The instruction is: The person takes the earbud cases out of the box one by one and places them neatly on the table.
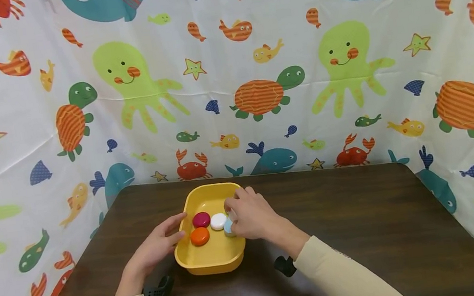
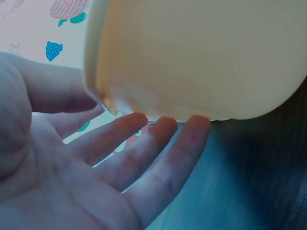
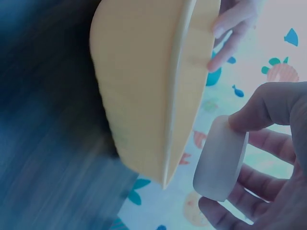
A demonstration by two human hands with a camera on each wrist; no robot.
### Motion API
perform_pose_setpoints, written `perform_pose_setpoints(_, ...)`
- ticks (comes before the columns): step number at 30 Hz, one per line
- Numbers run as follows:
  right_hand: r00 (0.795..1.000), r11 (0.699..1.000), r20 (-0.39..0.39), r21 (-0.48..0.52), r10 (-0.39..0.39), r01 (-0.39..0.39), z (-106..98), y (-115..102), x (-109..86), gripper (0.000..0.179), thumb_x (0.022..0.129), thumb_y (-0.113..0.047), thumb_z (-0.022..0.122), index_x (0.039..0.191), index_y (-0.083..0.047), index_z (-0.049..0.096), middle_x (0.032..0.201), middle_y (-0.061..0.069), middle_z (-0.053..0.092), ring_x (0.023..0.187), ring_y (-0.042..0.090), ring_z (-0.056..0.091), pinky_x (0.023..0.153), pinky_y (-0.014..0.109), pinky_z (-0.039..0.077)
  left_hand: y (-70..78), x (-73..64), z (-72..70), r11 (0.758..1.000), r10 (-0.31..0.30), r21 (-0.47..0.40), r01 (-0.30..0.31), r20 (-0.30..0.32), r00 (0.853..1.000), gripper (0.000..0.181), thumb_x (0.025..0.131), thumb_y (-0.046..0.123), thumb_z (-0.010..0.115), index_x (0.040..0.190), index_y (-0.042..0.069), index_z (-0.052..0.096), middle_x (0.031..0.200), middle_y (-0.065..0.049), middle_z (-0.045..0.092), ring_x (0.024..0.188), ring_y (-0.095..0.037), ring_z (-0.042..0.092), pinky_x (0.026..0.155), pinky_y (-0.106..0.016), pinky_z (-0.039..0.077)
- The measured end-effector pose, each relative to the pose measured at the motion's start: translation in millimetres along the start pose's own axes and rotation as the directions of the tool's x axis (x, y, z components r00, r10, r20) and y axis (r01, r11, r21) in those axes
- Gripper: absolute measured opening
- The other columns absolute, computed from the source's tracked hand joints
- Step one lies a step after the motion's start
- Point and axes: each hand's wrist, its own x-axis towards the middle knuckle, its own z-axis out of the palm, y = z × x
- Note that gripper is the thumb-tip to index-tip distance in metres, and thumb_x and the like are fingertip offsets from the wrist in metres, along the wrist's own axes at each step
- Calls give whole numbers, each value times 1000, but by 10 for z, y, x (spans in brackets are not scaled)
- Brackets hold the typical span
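Note:
A yellow plastic tub point(image 1: 215, 258) with rounded corners sits on the table. Inside it lie a dark pink disc point(image 1: 201, 219), an orange disc point(image 1: 199, 236), a white disc point(image 1: 218, 221) and a light blue disc point(image 1: 229, 227), partly covered by my right hand point(image 1: 252, 215). That hand pinches a whitish, round-edged piece point(image 3: 220, 160) between thumb and fingers, above the tub's right side. My left hand point(image 1: 158, 243) is at the tub's left side. In the left wrist view its fairly straight fingers point(image 2: 165, 139) touch the tub's outer wall point(image 2: 201, 62).
The dark brown wooden table point(image 1: 354, 222) extends well to the right of the tub. A white curtain point(image 1: 222, 135) printed with sea animals hangs behind the table and along its sides. Black straps point(image 1: 158, 289) are on both wrists.

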Motion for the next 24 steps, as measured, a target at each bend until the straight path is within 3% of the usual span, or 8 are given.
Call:
perform_pose_setpoints(11, 1000, 997, -10, -73, 27, -27, -91, 171, 39, 40, 83, -27, 78, 122, -18, 69, 112, 4, 55, 102, 21, 45, 88, 35, 50, -8, 23, 4, 1000, 0, -1, 0, 6, 1000, 62, 104, 22, 57, 159, 10, 31, 163, -23, 27, 142, -47, 36, 105, -54, 48)
perform_pose_setpoints(24, 994, 994, -36, -18, 107, -108, -89, 508, 102, 31, 86, -20, 71, 116, -15, 68, 108, 4, 55, 99, 23, 45, 87, 38, 50, -17, 26, -3, 1000, 11, 3, -11, 8, 1000, 63, 104, 23, 57, 159, 8, 30, 163, -23, 27, 142, -47, 36, 104, -54, 48)
